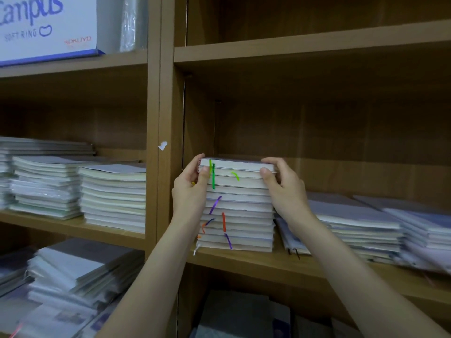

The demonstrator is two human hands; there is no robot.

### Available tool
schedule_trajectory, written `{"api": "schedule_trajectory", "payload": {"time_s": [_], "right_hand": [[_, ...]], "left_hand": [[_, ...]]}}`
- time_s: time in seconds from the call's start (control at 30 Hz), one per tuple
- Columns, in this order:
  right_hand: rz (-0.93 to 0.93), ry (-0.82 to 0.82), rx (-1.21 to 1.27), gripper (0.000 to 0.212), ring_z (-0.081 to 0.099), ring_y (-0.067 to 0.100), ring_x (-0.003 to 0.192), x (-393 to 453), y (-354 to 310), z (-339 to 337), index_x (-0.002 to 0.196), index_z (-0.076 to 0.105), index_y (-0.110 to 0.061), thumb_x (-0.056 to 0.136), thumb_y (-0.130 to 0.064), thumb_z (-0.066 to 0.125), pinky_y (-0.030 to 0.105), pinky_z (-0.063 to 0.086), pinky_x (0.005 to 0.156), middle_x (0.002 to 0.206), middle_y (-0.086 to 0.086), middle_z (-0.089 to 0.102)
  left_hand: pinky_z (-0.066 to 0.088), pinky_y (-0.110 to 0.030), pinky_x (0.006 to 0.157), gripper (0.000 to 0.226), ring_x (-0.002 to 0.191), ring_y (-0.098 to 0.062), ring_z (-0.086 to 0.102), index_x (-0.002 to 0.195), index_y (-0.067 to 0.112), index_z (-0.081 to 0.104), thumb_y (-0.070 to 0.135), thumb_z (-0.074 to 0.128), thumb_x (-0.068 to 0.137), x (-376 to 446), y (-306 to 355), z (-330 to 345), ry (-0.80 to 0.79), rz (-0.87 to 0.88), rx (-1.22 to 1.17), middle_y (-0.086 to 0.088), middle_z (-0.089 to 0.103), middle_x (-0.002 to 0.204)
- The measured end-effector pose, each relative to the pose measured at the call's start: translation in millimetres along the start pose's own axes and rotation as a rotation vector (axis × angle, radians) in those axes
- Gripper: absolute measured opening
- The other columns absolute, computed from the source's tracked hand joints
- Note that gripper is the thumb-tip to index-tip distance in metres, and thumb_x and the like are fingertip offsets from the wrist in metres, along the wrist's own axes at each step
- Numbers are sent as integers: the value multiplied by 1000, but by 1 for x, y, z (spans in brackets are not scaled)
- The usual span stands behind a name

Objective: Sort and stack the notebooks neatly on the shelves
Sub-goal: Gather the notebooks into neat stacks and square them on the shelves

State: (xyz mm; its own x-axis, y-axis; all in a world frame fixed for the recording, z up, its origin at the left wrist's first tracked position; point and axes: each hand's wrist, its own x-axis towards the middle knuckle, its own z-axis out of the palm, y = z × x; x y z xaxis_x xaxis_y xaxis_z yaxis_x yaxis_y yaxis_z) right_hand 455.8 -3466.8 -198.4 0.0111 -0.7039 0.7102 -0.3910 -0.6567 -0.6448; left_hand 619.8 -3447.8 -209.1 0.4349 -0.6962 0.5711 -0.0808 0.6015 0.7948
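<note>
Gripping from both sides at mid-frame, the left hand [192,189] and right hand [283,189] hold the top notebook [234,165] of a tall stack [238,211] that stands on the middle shelf [268,263], just right of the upright [168,118]. The left thumb lies across the notebook's near left corner, with the curled fingers behind its left edge; the right thumb presses the near right corner, and the right fingers curl over the top cover, so the notebook sits pinched between the two hands, level and resting on the stack. Ribbons [213,176] in green, purple and orange hang down the stack's page edges. To the right of the stack, lower piles [361,223] of grey-covered notebooks lie flat on the same shelf, one leaning book touching the stack's foot. At centre left, more piles [112,196] fill the neighbouring bay, and slanted heaps [73,276] sit lower left. A white box [46,25] printed "Campus" stands in the upper left of the frame.
</note>
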Motion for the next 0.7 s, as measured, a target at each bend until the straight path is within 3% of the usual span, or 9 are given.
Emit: {"api": "schedule_trajectory", "payload": {"time_s": [0.2,0.3,0.37,0.43,0.5,0.57,0.7], "right_hand": [[-11,-5,-18,25,53,20,105,-2,-5,-4,120,53,-28,96,-34,48,32,45,83,101,-4,60],[69,-51,61,46,49,16,121,-12,-4,-13,136,41,-27,94,-41,50,30,41,96,127,-3,56],[90,-126,-24,61,45,15,128,-31,3,-15,145,28,-23,92,-44,51,26,35,97,137,-3,50],[45,-216,-186,62,49,14,123,-51,16,-10,144,29,-22,91,-39,56,23,37,94,134,-4,53],[47,-244,-323,58,53,17,119,-63,28,-5,140,32,-20,90,-34,59,26,40,91,130,-3,56],[56,-219,-410,50,55,21,112,-66,34,-2,134,37,-17,91,-31,57,29,42,82,122,2,59],[-5,-211,-622,37,59,27,97,-68,30,4,123,38,-12,94,-32,49,30,41,67,103,8,62]], "left_hand": [[48,-45,96,33,115,-19,56,127,33,54,25,51,95,-1,8,-5,-17,-56,-16,0,59,125],[48,-29,90,40,115,-13,53,137,24,44,25,45,97,-14,8,-23,-113,-26,104,0,55,130],[46,-23,87,44,109,-6,54,141,24,38,21,43,97,-30,-3,-39,-180,23,340,0,56,129],[44,-15,82,49,103,0,56,142,25,34,15,47,96,-46,-18,-52,-253,42,562,0,59,126],[37,-15,92,58,119,-8,52,144,26,28,10,51,93,-56,-31,-59,-327,62,692,-1,56,131],[33,-15,96,67,127,-12,46,145,29,22,5,54,91,-60,-35,-60,-363,75,729,-2,52,136],[36,-13,92,74,124,-12,50,145,30,20,5,59,88,-59,-36,-58,-341,147,763,1,54,133]]}}
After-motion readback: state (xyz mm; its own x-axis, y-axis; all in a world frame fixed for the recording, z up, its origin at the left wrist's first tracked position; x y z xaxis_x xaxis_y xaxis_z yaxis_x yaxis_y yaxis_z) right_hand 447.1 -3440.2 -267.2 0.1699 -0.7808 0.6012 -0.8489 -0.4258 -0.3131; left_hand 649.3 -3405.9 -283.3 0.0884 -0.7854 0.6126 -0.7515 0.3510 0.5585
